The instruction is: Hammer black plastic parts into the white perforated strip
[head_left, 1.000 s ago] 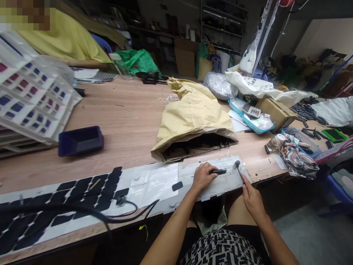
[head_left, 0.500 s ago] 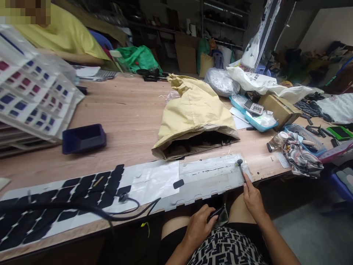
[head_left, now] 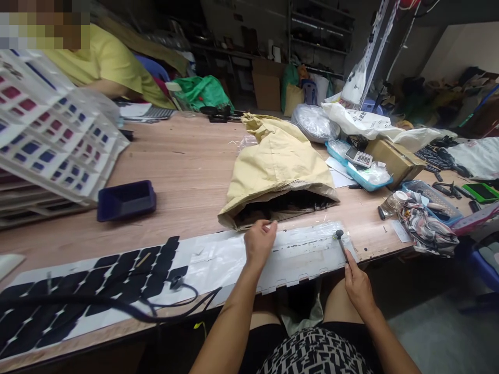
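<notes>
Table (head_left: 187, 156) beneath sack (head_left: 280, 161), contents (head_left: 288, 201) indistinct

The surface (head_left: 187, 166) is smooth and wood-grained. Mid-frame, the creased yellow sack (head_left: 278, 163) looks matt, cloth or paper unclear. Centre left, a smooth plastic tray (head_left: 127, 212); lower left, matt black pieces (head_left: 158, 270) on glossy white sheeting (head_left: 216, 254).

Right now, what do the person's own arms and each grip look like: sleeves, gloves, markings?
The left grip and right grip are bare hands, without gloves. The left forearm and right forearm show no sleeve, watch, cable or clear marking. A black-and-beige patterned garment shows between them.
</notes>
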The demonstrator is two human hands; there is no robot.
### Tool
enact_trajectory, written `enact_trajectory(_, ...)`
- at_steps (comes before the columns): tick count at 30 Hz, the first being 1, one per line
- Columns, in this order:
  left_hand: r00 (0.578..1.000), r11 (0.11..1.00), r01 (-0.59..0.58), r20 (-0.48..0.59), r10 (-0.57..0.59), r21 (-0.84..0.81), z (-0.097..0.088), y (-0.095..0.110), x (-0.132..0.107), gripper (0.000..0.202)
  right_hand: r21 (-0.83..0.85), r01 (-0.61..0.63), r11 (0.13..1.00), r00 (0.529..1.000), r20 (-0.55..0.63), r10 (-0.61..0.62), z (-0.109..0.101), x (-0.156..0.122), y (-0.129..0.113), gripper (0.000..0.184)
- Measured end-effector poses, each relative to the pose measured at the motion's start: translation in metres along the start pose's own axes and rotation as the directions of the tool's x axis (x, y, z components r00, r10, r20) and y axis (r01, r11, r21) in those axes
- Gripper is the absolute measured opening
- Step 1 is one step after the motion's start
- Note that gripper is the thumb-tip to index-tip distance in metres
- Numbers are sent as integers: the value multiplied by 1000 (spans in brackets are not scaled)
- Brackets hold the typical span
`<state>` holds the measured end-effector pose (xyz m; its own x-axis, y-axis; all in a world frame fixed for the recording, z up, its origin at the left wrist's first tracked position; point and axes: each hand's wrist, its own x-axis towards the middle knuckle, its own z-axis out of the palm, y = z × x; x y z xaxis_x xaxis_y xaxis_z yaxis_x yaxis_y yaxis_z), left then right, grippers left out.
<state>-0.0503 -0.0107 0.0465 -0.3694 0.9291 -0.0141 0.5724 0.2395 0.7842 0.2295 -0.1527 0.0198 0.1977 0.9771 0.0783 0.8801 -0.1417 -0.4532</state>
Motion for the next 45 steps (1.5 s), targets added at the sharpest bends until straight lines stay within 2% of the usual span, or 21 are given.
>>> enact_trajectory(2,991,992,82,-118,-70,97,6,-2,32,38,20,16,1000,1000,-11,-16,1,0,1,50)
enact_trajectory(4,985,976,147,-112,-130,158,11,-4,51,39,46,23,999,1000,-18,-23,2,0,2,50)
enact_trajectory(7,970,953,242,-37,-239,185,14,-3,58,35,59,6,998,1000,-11,-6,2,0,2,51)
enact_trajectory(10,962,949,272,-14,-274,156,10,-3,50,29,64,5,998,1000,5,-5,1,0,0,51)
enact_trajectory(13,981,976,188,26,-192,110,7,-4,28,24,57,10,998,1000,-3,-10,-1,0,-2,51)
enact_trajectory(16,993,998,-5,121,-2,64,13,-4,-5,20,37,-1,999,1000,-1,2,-1,-1,-3,51)
enact_trajectory(18,969,991,-132,214,125,15,22,-3,-27,16,35,6,999,1000,0,-6,-1,-2,-3,51)
enact_trajectory(20,928,973,-229,296,227,-27,32,-1,-44,14,41,19,999,1000,-4,-19,0,-2,-2,51)
enact_trajectory(23,891,948,-317,342,301,-7,45,0,-57,14,36,14,999,1000,0,-14,1,-3,-2,52)
enact_trajectory(29,906,944,-327,298,301,41,52,-3,-61,16,84,-4,996,1000,8,3,0,-4,-3,51)
enact_trajectory(33,898,941,-338,307,314,27,51,-2,-62,15,238,56,970,998,-27,-51,-6,-7,-8,49)
enact_trajectory(36,900,944,-329,314,304,28,50,0,-62,15,290,114,950,993,-21,-113,-11,-10,-21,48)
enact_trajectory(41,909,952,-305,307,283,24,50,1,-62,16,309,186,933,980,16,-201,-14,-12,-42,47)
enact_trajectory(45,907,954,-301,312,283,8,50,1,-61,15,284,210,936,975,14,-223,-14,-12,-49,47)
